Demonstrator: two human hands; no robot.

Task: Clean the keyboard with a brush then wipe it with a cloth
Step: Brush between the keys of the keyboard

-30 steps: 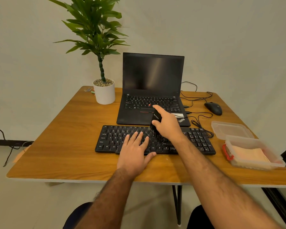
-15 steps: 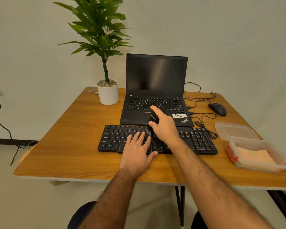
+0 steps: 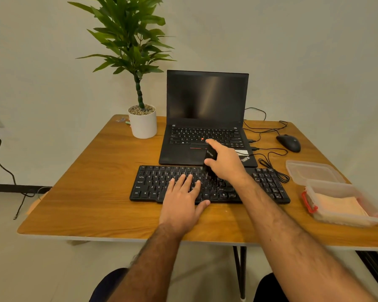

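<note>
A black external keyboard (image 3: 153,182) lies across the middle of the wooden table (image 3: 85,192). My left hand (image 3: 181,201) rests flat on its lower middle keys, fingers spread and straight. My right hand (image 3: 225,164) grips a small black brush (image 3: 211,156) over the keyboard's upper middle rows, index finger stretched along its top; the bristles point down at the keys. A peach cloth (image 3: 340,207) lies folded in an open clear plastic box (image 3: 314,190) at the right edge.
An open black laptop (image 3: 205,101) stands right behind the keyboard. A potted plant (image 3: 142,123) is at the back left, a black mouse (image 3: 289,142) with loose cables at the back right. The box's clear lid (image 3: 312,172) lies beside it.
The brush and my right hand have shifted slightly along the upper key rows. My left hand stays on the keyboard. The view has drifted a little.
</note>
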